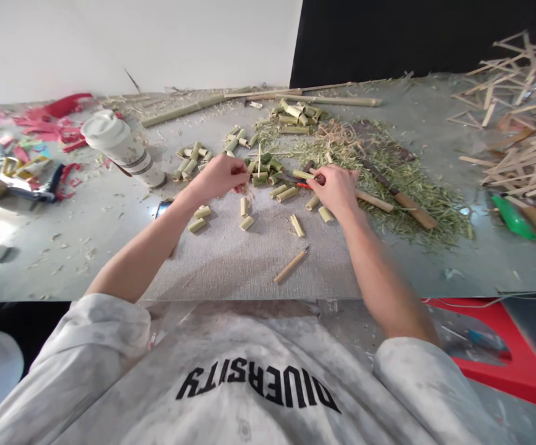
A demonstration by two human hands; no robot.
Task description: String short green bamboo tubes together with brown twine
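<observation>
My left hand (228,173) is closed in a pinch above the bench. A thin pale strand (250,194) hangs at its fingertips, above an upright short bamboo tube (244,206). My right hand (336,188) has its fingers curled at the end of a cut bamboo piece (303,175) and beside dark-bladed scissors (289,178) with some red on them. The fingers hide what exactly they grip. Between the hands lie several green bamboo pieces (259,179). Nearer to me are a split-looking bamboo piece (297,225) and a wooden-handled pointed tool (291,266).
A heap of green shavings (416,167) holds a wooden-handled blade (411,207). Joined bamboo tubes (192,159) lie left of it. A tilted white lidded cup (124,148) stands left. Wooden sticks (527,148) pile up right. A red stool (518,358) is below.
</observation>
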